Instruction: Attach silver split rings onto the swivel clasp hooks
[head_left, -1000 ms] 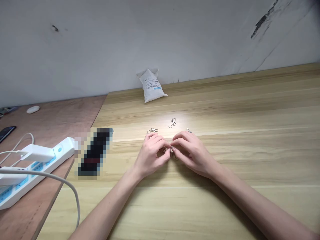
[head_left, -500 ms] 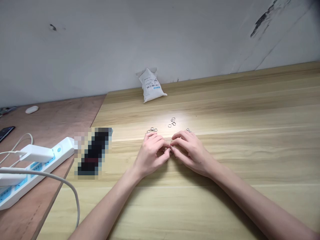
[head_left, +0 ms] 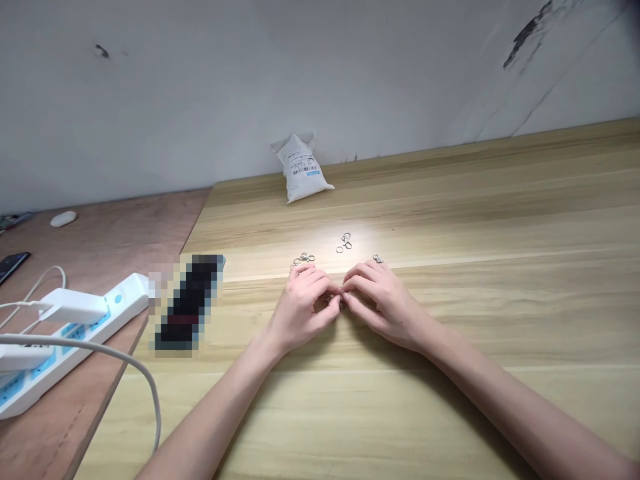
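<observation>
My left hand (head_left: 304,305) and my right hand (head_left: 384,303) meet fingertip to fingertip over the wooden table. Both pinch a small metal key ring (head_left: 343,291), mostly covered by the fingers. More silvery metal pieces (head_left: 342,307) show in the gap just below the fingertips, too small to make out fully. Beyond my left hand lie several lobster clasps with rings (head_left: 305,257). A loose key ring (head_left: 339,250) and a lobster clasp with a ring (head_left: 347,241) rest ahead of the fingertips. Another metal clasp (head_left: 378,259) sits just past my right fingers.
A white labelled plastic packet (head_left: 304,175) leans near the wall at the back. Left of my hands is a dark, pixelated flat object (head_left: 187,303). On the brown surface at far left are a white power strip (head_left: 129,293) with plugs, a cable (head_left: 145,373) and a phone (head_left: 11,265).
My hands and fingers hold nearly the same pinch. The whole view has shifted very slightly; nothing on the table has been visibly moved.
</observation>
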`<act>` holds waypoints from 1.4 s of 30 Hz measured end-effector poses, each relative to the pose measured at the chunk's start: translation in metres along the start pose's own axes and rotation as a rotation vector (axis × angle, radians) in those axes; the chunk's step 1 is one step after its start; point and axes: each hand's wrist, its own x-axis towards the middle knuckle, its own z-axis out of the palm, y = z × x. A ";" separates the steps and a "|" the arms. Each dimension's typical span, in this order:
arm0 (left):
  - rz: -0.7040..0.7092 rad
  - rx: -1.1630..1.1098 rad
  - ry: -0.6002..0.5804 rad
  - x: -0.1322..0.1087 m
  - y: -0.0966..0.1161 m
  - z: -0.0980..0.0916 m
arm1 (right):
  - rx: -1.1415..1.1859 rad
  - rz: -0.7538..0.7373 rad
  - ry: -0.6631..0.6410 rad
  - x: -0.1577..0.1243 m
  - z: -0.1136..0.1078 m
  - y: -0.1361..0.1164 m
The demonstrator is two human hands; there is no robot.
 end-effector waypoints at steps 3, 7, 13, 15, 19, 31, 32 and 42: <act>-0.007 -0.016 -0.023 0.000 -0.001 0.001 | -0.007 -0.003 -0.009 -0.001 0.000 0.001; -0.025 -0.034 -0.052 0.000 -0.001 0.001 | -0.013 -0.011 -0.010 -0.001 0.000 0.002; -0.047 -0.050 -0.081 0.001 -0.001 0.001 | -0.025 -0.018 -0.026 0.000 -0.002 0.003; -0.046 -0.060 -0.085 0.000 0.000 0.001 | -0.030 -0.013 -0.032 0.000 -0.003 0.003; -0.039 -0.078 -0.083 0.000 -0.001 0.002 | -0.030 -0.008 -0.047 -0.001 -0.003 0.002; -0.024 -0.093 -0.071 0.000 -0.001 0.003 | -0.031 -0.015 -0.051 0.000 -0.003 0.003; -0.022 -0.093 -0.068 0.000 -0.001 0.003 | -0.032 -0.016 -0.051 0.000 -0.003 0.004; -0.026 -0.078 -0.078 0.001 -0.002 0.003 | -0.035 -0.014 -0.053 -0.001 -0.004 0.003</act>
